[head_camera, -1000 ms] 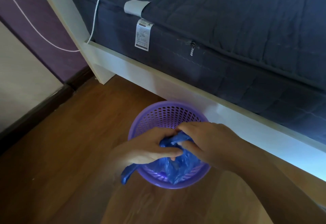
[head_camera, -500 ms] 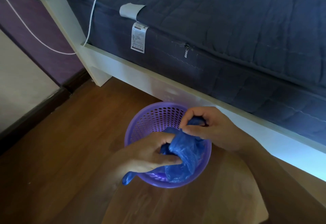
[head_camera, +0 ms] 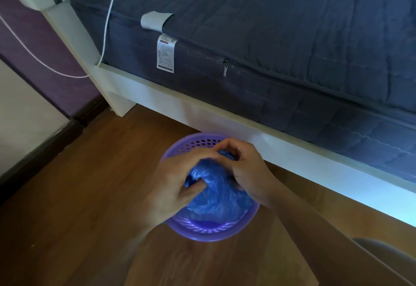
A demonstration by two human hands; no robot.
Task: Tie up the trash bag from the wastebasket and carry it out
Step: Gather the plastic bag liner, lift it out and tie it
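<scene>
A: Where's the bag?
B: Blue bag (head_camera: 213, 198) sits in the purple basket (head_camera: 209, 231), bottom centre of frame. Bag top is bunched up above the rim.

A: Hands?
B: Both on the bag. Left hand (head_camera: 177, 182) at 9 o'clock of the bundle, fingers curled into the plastic, one finger hooked through a fold. Right hand (head_camera: 245, 171) at 2 o'clock, closed on the gathered top, pinching it near the far rim. Fingertips of the two hands almost meet at 12 o'clock of the bundle.

A: Knot done?
B: Can't tell. The twist is hidden under the fingers.

A: Basket position?
B: On the wood floor (head_camera: 78, 195), just beside the white bed frame (head_camera: 292, 148), which runs from 10 to 3 o'clock of it. Perforated wall shows at the far side, ribbed inner wall at the near side.

A: Anything else in shot?
B: Dark quilted mattress (head_camera: 292, 38) on the frame, white label (head_camera: 166, 53) and a zip pull (head_camera: 225, 69) on its side. White cable (head_camera: 108, 27) drops from the mattress top at 11 o'clock and loops left across a purple wall panel (head_camera: 33, 45). Dark skirting (head_camera: 45, 148) along the left wall.
</scene>
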